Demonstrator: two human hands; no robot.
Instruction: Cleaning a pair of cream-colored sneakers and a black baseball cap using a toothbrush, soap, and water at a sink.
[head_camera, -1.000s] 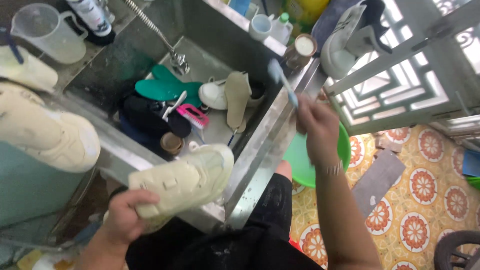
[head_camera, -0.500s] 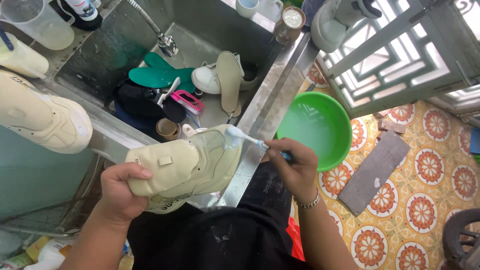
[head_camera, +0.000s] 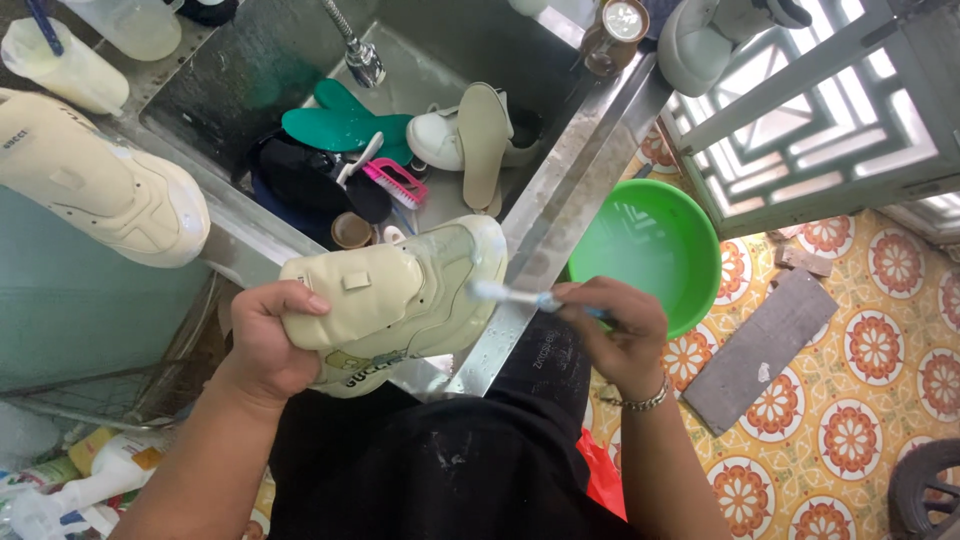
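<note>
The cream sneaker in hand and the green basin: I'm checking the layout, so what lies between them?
In the head view, the sink's steel rim runs between the cream sneaker and the green basin, and the toothbrush crosses it.

Bright daylight floods through the lattice window (head_camera: 830, 110) at upper right, glaring off the steel sink rim (head_camera: 560, 230), with straight lines bowing at the edges.

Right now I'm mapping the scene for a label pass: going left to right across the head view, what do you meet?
Left hand → cream sneaker → toothbrush → right hand → green basin → grey slab
</note>
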